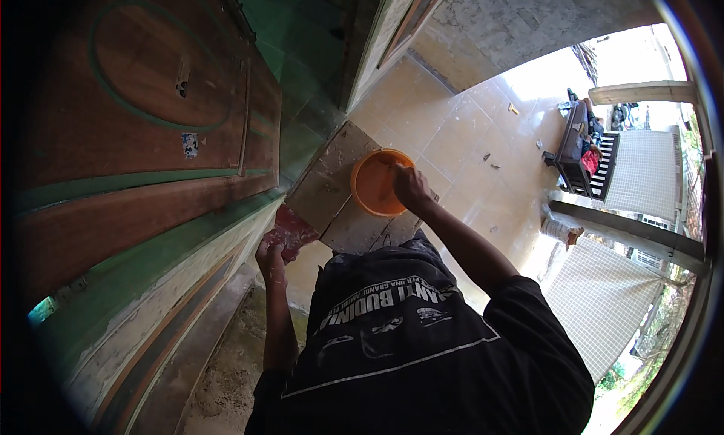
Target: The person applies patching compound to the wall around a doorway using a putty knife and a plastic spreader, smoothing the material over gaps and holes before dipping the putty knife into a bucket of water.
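The right hand is reaching into the orange bowl, fingers curled down over its far rim; whether they are closing on anything inside cannot be told. The bowl is resting on a grey board that is lying on the tiled floor, just beside the foot of the wooden door. The left hand is gripping a flat reddish-brown piece, possibly a worn sanding sheet or a scraper blade, and is holding it near the door's lower edge, where the green paint is flaking to bare wood.

Judged from this posture, the step in hand is loading from the bowl. To do it well:
- Keep the bowl centred on the board so it is not tipping.
- Take a small amount at a time; drips will be landing on the tile.
- Keep the reddish-brown piece level and close to the door while the other hand is working.

Labels: a small pale sticker, roughly rectangular, is sitting on the brown door panel below the green oval line; a second torn pale patch is sitting inside the oval. No packages are showing near the hands.
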Action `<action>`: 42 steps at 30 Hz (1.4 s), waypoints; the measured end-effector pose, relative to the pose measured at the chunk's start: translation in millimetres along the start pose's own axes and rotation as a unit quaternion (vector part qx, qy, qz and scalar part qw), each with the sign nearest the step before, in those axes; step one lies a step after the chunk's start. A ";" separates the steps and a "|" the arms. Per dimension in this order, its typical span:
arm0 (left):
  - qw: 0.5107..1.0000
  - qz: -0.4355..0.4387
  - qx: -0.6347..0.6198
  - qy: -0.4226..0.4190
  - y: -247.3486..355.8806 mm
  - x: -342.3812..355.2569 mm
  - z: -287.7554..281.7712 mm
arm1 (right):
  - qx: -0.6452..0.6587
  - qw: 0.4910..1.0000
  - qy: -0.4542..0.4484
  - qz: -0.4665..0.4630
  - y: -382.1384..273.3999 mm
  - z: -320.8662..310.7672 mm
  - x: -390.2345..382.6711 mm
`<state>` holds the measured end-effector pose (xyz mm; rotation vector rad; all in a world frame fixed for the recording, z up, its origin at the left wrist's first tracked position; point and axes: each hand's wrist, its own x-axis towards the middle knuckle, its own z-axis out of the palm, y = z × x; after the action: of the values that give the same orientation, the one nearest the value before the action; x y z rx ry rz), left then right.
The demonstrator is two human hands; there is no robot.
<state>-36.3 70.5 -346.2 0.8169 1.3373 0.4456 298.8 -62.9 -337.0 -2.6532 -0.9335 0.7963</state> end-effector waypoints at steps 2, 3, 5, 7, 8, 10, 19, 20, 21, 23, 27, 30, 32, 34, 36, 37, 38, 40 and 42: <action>1.000 0.004 -0.012 0.002 -6.3 2.3 -0.4 | -0.009 0.998 0.002 -0.056 -3.5 10.6 -12.8; 1.000 0.007 -0.026 0.006 -7.1 4.4 -0.1 | -0.020 0.993 0.003 -0.114 -4.2 13.3 -16.1; 0.999 0.012 -0.030 0.001 -2.1 1.7 1.1 | 0.012 0.993 -0.038 -0.111 1.2 5.1 -11.6; 0.999 0.019 -0.037 -0.002 -0.6 -0.9 1.7 | 0.044 0.990 -0.079 -0.112 2.5 -2.8 -6.9; 0.999 0.017 -0.028 -0.008 -0.6 0.4 0.2 | 0.012 0.994 -0.056 -0.094 -5.6 -15.3 -6.4; 1.000 0.015 -0.019 -0.013 -3.9 4.4 -1.8 | -0.021 0.996 -0.034 -0.076 -10.0 -14.4 -3.9; 0.999 0.027 0.018 -0.005 -5.7 4.0 16.5 | -0.030 0.997 -0.031 -0.070 -30.0 -47.7 -60.1; 1.000 0.020 0.010 -0.008 -4.0 3.5 21.3 | -0.022 0.998 -0.021 -0.060 -27.0 -53.7 -70.3; 1.000 0.013 0.002 -0.012 -2.5 3.6 24.4 | -0.014 0.999 -0.009 -0.049 -21.8 -57.5 -80.2; 0.994 0.085 0.068 0.007 -26.8 22.0 20.6 | 0.024 0.999 0.003 -0.029 10.2 -35.4 -93.4; 0.921 0.302 0.240 0.051 -4.2 19.5 46.4 | 0.239 0.968 0.070 0.033 63.8 14.1 -104.1; 0.880 0.330 0.342 -0.024 28.8 -15.4 79.7 | 0.598 0.774 -0.104 0.180 63.5 3.6 -109.8; 0.841 0.362 0.369 -0.159 46.8 -45.6 106.6 | 0.656 0.728 -0.118 0.161 44.6 -7.9 -120.2; 0.742 0.393 0.483 -0.249 50.3 -65.9 133.4 | 0.699 0.675 -0.129 0.201 32.0 -12.5 -126.2; 0.731 0.439 0.444 -0.275 48.3 -81.5 166.3 | 0.697 0.677 -0.118 0.204 21.9 -14.9 -133.6; 0.705 0.478 0.437 -0.290 42.5 -83.4 178.0 | 0.696 0.675 -0.118 0.214 15.0 -21.7 -137.2; 0.675 0.516 0.429 -0.307 43.1 -86.0 188.5 | 0.697 0.672 -0.115 0.224 13.1 -25.6 -139.2; 0.681 0.465 0.463 -0.325 48.4 -94.9 198.9 | 0.715 0.660 -0.110 0.201 20.8 -26.0 -142.8; 0.682 0.412 0.497 -0.344 52.0 -96.2 205.9 | 0.733 0.648 -0.104 0.179 24.4 -29.2 -145.2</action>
<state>150.8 -17.8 -238.6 2.2759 0.3014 -0.0102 233.0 -174.2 -260.9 -1.2113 0.3243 1.1842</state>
